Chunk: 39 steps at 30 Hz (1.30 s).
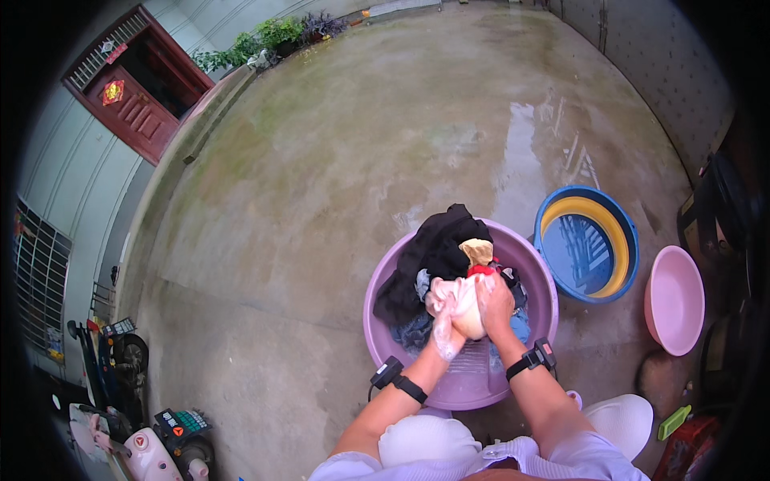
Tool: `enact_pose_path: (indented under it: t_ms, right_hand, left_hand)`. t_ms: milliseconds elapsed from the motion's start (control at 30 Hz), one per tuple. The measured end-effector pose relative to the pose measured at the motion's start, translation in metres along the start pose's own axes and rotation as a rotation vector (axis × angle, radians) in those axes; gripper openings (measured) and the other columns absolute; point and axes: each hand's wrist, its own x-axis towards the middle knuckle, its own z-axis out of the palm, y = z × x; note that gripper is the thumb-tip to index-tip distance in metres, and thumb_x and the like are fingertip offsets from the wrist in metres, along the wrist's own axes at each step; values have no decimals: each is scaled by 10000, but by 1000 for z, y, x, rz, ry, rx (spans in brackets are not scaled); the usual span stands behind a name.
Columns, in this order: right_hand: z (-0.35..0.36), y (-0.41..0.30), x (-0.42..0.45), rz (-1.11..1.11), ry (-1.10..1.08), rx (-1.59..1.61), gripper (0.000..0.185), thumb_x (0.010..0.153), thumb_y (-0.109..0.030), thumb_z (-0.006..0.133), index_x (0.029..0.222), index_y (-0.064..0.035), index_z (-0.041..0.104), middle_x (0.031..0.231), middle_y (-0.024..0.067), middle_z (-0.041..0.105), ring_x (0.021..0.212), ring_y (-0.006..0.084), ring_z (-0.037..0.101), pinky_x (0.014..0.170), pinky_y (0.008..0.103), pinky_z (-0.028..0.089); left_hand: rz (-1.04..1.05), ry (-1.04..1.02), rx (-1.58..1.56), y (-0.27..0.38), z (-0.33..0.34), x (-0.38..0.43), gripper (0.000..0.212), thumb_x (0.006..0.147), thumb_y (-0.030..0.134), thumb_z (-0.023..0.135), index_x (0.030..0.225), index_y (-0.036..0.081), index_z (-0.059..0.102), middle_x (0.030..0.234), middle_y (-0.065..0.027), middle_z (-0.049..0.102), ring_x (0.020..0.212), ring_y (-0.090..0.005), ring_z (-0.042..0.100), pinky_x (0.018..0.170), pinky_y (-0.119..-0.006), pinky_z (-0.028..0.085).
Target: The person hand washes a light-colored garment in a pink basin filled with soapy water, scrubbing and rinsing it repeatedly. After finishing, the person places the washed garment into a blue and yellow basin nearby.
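Note:
Soapy suds cover my left hand [444, 312], which grips a wet, pale pink cloth [466, 300] over a large purple plastic washtub [373, 337]. My right hand [495, 302] is closed on the other side of the same cloth. Below my hands a ribbed washboard surface [472, 361] shows in the tub. Black clothing [436, 246] is heaped at the tub's far left and hangs over the rim. Beyond the pink cloth lie a yellow cloth [477, 249] and a red one [480, 270]. Blue fabric [415, 332] lies lower in the tub, partly hidden by my hands.
Right of the washtub stands a blue and yellow basin [633, 240] with water in it. Farther right is a pink basin [677, 300], near a green brush-like object [674, 422]. Parked scooters [147, 451] stand at lower left. The concrete ground [361, 150] is wet.

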Motion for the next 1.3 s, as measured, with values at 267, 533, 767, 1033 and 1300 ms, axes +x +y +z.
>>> enact_pose_path:
  t_ms: [267, 533, 767, 1033, 1300]
  right_hand:
    - [5, -57, -50, -379, 53, 185, 177, 757, -213, 675, 788, -59, 592, 833, 152, 585, 834, 364, 568, 738, 453, 460]
    - [7, -52, -56, -604, 3, -97, 183, 778, -299, 687, 801, -123, 642, 736, 101, 596, 706, 313, 621, 576, 460, 486]
    - [16, -47, -59, -38, -155, 46, 284, 869, -382, 653, 844, -106, 589, 772, 149, 640, 734, 385, 640, 645, 505, 489]
    - [9, -45, -47, 64, 10, -133, 303, 926, -374, 591, 857, -79, 608, 808, 178, 656, 755, 380, 652, 646, 499, 497]
    - [20, -45, -58, -132, -30, -119, 323, 888, -425, 627, 818, -110, 610, 783, 138, 658, 723, 362, 655, 622, 503, 489]
  left_hand:
    - [-61, 63, 103, 15, -20, -4, 664, 932, 622, 515, 1372, 125, 488, 1357, -172, 543, 1251, -435, 507, 1058, -591, 402]
    - [-61, 41, -34, -1, -44, -10, 437, 984, 355, 551, 1332, 92, 529, 1268, -84, 604, 1183, -242, 583, 1036, -418, 468]
    - [-4, -580, -212, 10, -8, 16, 336, 993, 382, 499, 1189, 129, 603, 1161, -63, 643, 1065, -224, 630, 934, -397, 521]
    - [25, 388, 162, -24, -27, 4, 402, 992, 230, 481, 1383, 137, 469, 1255, -61, 601, 1139, -219, 615, 995, -379, 511]
    - [-34, -229, -148, -6, -39, 29, 295, 997, 305, 510, 1245, 151, 553, 1107, -32, 627, 1118, -191, 617, 1011, -360, 493]
